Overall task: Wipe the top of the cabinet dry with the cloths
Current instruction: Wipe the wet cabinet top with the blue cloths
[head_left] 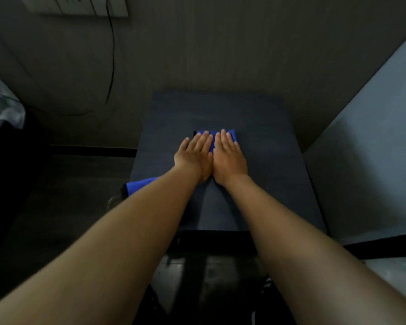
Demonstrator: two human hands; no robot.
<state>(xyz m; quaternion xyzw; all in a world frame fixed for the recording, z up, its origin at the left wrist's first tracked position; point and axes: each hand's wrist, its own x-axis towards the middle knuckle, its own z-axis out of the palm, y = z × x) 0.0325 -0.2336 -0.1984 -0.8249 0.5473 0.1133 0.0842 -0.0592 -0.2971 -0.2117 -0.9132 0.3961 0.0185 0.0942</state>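
In the middle of the cabinet top (263, 160) your left hand (192, 156) and right hand (229, 158) press flat, fingers straight toward 12, on a blue cloth (231, 135). Second blue cloth (140, 185) hangs at 9, long axis roughly 3-to-9.

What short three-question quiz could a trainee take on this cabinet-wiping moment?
1. True or false: both hands lie flat on one blue cloth.
2. Where is the second blue cloth? A) at the cabinet's left edge B) on the floor C) on the wall
3. What hangs down the wall at upper left?

Key:
1. True: left hand and right hand press the cloth on the cabinet top.
2. A: second cloth.
3. A black cable.
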